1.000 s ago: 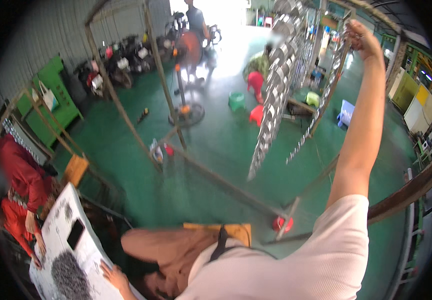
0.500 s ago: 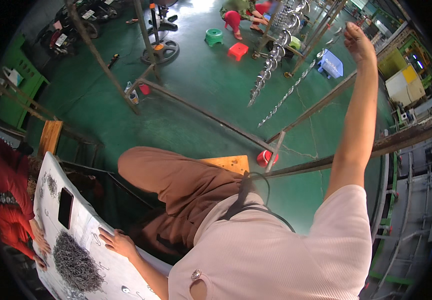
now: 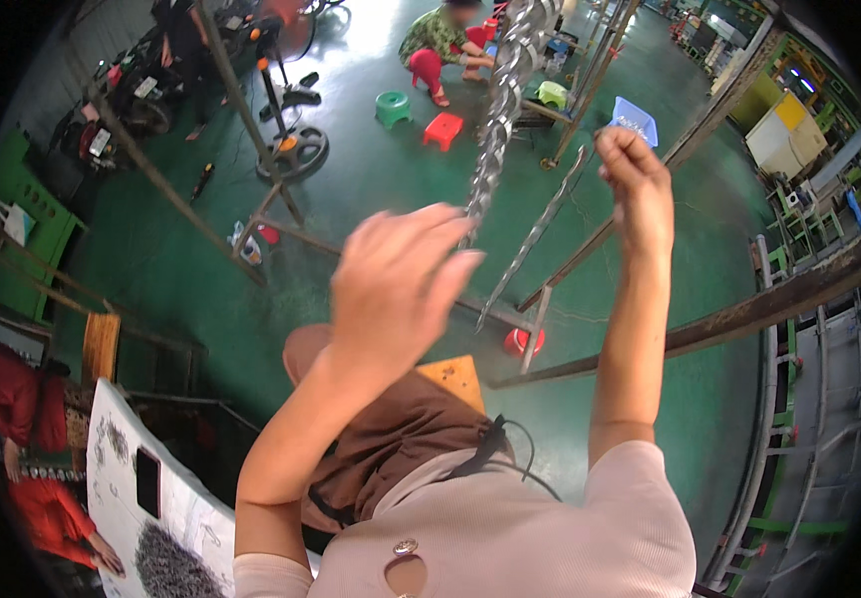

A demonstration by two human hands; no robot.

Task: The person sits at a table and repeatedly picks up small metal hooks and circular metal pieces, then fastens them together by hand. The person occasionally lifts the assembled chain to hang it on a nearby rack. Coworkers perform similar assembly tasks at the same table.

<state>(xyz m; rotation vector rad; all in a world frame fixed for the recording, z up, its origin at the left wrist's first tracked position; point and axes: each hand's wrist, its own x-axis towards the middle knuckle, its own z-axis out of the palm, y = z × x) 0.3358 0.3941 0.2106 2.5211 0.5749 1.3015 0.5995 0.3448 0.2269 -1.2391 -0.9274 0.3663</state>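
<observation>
Fingers (image 3: pixel 626 157) of the right hand (image 3: pixel 640 189) pinch a slim twisted metal strand (image 3: pixel 535 229); the left hand (image 3: pixel 391 289) overlaps a thicker strand (image 3: pixel 498 125), its grip unclear.

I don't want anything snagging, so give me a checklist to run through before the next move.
1. Right hand grips the thin, shiny silver twisted strand: cannot tell; its fingers are near the upper end.
2. Left hand grips the thick, shiny silver spiral strand: cannot tell; the hand is blurred, at the strand's lower part.
3. Thick strand's lower end in plain view: not ok; the left hand partly blocks it.
4. Visible parts of both strands apart: ok.
5. Black rectangular phone away from both hands: ok, lying on the white-topped table.
6. Co-worker's hand away from both strands: ok, at the table's left edge.
</observation>
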